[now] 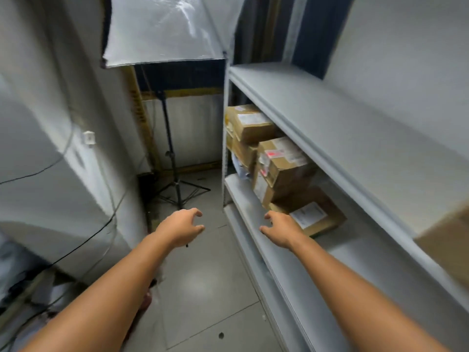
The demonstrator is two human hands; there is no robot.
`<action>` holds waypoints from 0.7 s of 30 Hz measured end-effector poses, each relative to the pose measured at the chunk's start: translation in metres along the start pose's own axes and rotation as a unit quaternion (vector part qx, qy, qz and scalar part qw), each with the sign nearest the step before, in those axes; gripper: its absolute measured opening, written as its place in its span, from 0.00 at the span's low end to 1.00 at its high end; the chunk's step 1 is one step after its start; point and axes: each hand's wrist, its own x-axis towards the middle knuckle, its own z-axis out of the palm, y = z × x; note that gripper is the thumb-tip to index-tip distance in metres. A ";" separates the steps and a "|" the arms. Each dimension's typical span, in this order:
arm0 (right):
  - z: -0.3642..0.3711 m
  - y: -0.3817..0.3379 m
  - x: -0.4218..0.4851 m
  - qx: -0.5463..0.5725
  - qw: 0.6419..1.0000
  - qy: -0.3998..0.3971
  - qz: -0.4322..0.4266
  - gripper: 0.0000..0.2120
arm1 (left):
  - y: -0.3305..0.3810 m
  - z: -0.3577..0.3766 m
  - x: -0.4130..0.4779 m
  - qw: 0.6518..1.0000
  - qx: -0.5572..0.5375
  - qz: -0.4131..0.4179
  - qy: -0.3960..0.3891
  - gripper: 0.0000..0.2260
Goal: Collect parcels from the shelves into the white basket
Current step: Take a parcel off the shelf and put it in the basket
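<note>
- Along the 3 o'clock side, grey metal shelving (330, 138) runs away from the viewer, its boards pale and matte.
- On its middle board at 1 to 2 o'clock, brown cardboard parcels (281, 163) with white labels are stacked. A flat parcel (319, 214) lies nearest.
- Left hand (181, 226), over the floor, has its fingers loosely curled and holds nothing.
- Right hand (280, 228) is likewise empty, over the board's front edge just beside the flat parcel. Contact with the parcel cannot be judged.
- Grey tiled floor (203, 275) fills 6 o'clock.
- At 11 o'clock stands a black tripod (175, 174), with a softbox (162, 31) above it at 12.
- Black cables cross the white wall (38, 123) at 9 o'clock.
- Blur makes the labels unreadable. A brown box (446, 240) at 4 o'clock is cut by the frame edge, and clutter at 8 o'clock is indistinct.
</note>
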 end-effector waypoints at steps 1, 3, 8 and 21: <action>-0.002 0.011 0.003 0.008 1.000 0.007 0.017 0.25 | 0.011 0.003 0.013 1.000 0.003 0.016 -0.006 0.21; -0.003 0.032 0.009 0.022 0.998 0.026 0.049 0.24 | 0.032 0.011 0.038 0.999 0.007 0.047 -0.024 0.21; -0.005 0.069 0.018 0.087 0.982 0.079 0.148 0.21 | 0.074 0.031 0.100 0.991 0.018 0.118 -0.066 0.21; 0.045 0.118 0.061 0.233 0.905 0.183 0.304 0.32 | 0.138 0.119 0.205 0.974 -0.068 0.165 -0.141 0.30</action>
